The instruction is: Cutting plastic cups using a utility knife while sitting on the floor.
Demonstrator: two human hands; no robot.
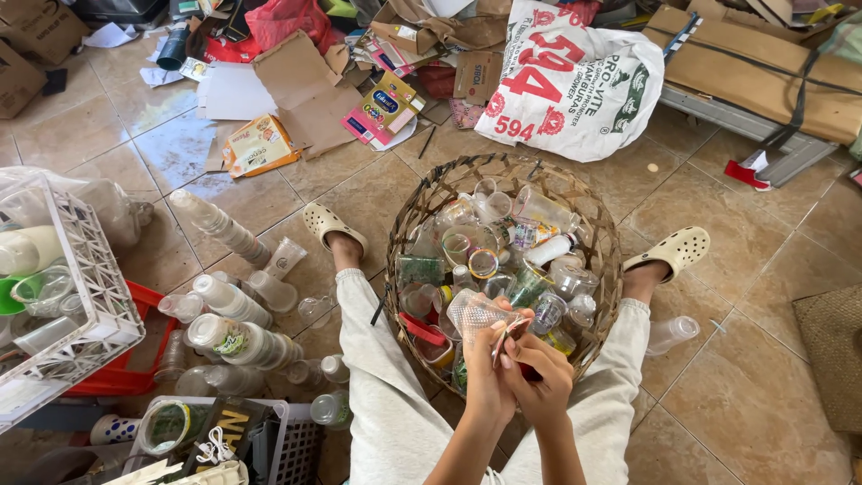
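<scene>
Over the woven basket (422,211) of plastic cups, the left hand (486,364) grips a clear plastic cup (474,314) while the right hand (541,368) pinches what looks like its lid film (505,334). A tearing strip could jerk the cup loose into the basket.

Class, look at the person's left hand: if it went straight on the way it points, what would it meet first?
Probably the crumpled clear plastic cup that the left hand already holds; beyond it, the cups heaped in the woven basket. Depth is unclear.
</scene>
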